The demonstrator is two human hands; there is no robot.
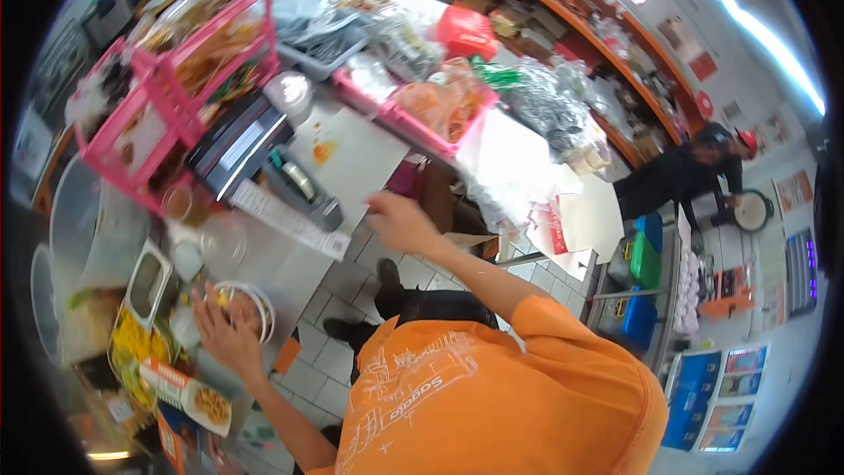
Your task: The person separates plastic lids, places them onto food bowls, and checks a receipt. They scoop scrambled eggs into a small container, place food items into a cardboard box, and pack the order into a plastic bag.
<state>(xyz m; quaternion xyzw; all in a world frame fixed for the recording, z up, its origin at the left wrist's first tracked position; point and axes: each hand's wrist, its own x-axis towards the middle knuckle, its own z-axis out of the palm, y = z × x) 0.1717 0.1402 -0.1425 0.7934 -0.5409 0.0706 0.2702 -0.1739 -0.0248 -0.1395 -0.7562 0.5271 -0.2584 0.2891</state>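
My left hand (227,330) lies over a round white-rimmed container (265,312) on the counter, its fingers stretched out across the top. My right hand (400,222) is in the air by the counter's edge, right of a printed paper strip (286,220); its fingers are blurred, and whether they hold anything is unclear. A dark device with a screen (242,145) stands behind the strip. Left of my left hand are an empty metal tray (149,286) and a container of yellow food (136,347). A food carton (189,391) lies below them.
Pink baskets (158,141) stand at the upper left. Another pink tray (448,136) and plastic bags (545,101) cover the upper counter (369,145). Orange shelves (580,18) line the wall. A person in dark clothes (681,176) is at the right, near blue and green bins (646,259).
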